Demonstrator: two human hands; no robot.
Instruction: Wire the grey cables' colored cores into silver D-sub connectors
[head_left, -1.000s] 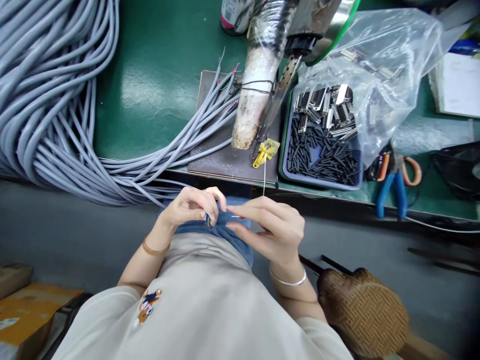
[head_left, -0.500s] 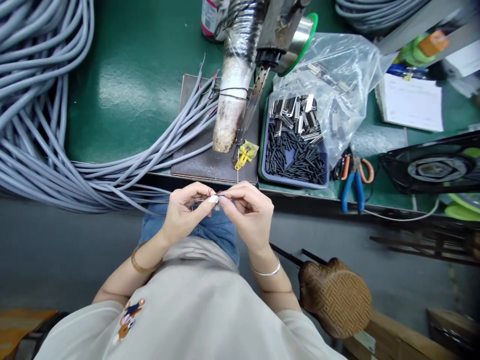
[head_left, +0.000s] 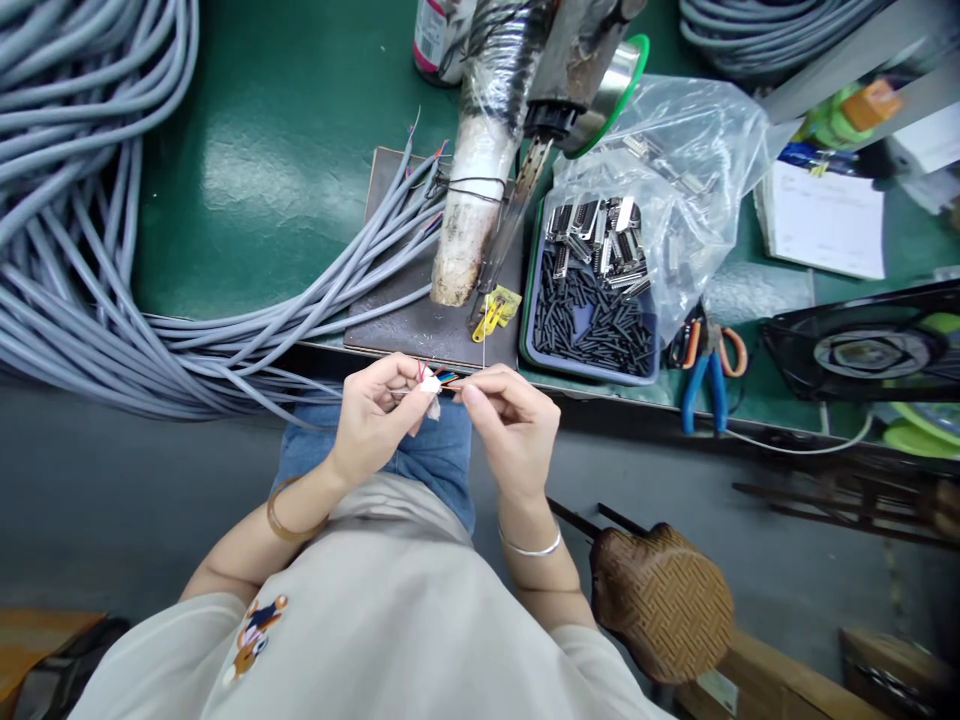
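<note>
Above my lap, just off the bench edge, my left hand (head_left: 382,405) pinches the end of a grey cable between thumb and fingers. Something white (head_left: 430,385) sits at that thumb tip; whether it is a wrap on the thumb or part of the cable I cannot tell. Thin coloured wires (head_left: 448,378), blue and orange among them, fan out from the pinch toward the right. A red strand stands up beside the left fingers. My right hand (head_left: 514,415) has thumb and forefinger closed on the wires' far ends, a short gap from the left.
Grey cables (head_left: 300,310) spread over the bench's left side onto a dark board (head_left: 420,335). A soldering iron (head_left: 517,200) points down beside a white wrapped tube (head_left: 457,240). Right of it stand a bin (head_left: 589,370) of connectors and black sleeves, pliers (head_left: 705,380), and a stool (head_left: 667,600).
My right hand has drawn away to the right from my left, and more of the coloured wires shows between them. The view has shifted slightly.
</note>
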